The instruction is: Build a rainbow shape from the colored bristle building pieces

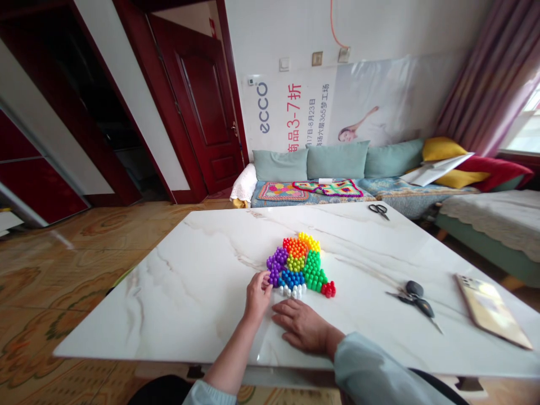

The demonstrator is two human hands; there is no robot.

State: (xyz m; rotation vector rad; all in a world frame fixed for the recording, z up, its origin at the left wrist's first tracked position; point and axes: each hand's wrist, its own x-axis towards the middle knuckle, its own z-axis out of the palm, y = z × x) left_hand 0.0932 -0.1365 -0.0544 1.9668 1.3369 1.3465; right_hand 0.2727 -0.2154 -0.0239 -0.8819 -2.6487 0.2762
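Small glossy pieces stand grouped by colour at the middle of the white marbled table [202, 281]: purple [277, 259], blue [292, 278], white [292, 291], green [314, 273], red [328, 289], orange [296, 247] and yellow [310, 241]. My left hand [258, 292] is at the left edge of the purple group, its thumb and fingers pinched together; whatever is between them is too small to make out. Below the white pieces, my right hand [301, 325] lies flat with its fingers stretched on the tabletop.
Black scissors [378, 210] lie near the far edge. Keys with black fobs [416, 298] and a gold phone [493, 310] are on the right side. Beyond the table stands a sofa [337, 160] with cushions; a dark red door [198, 95] is behind on the left.
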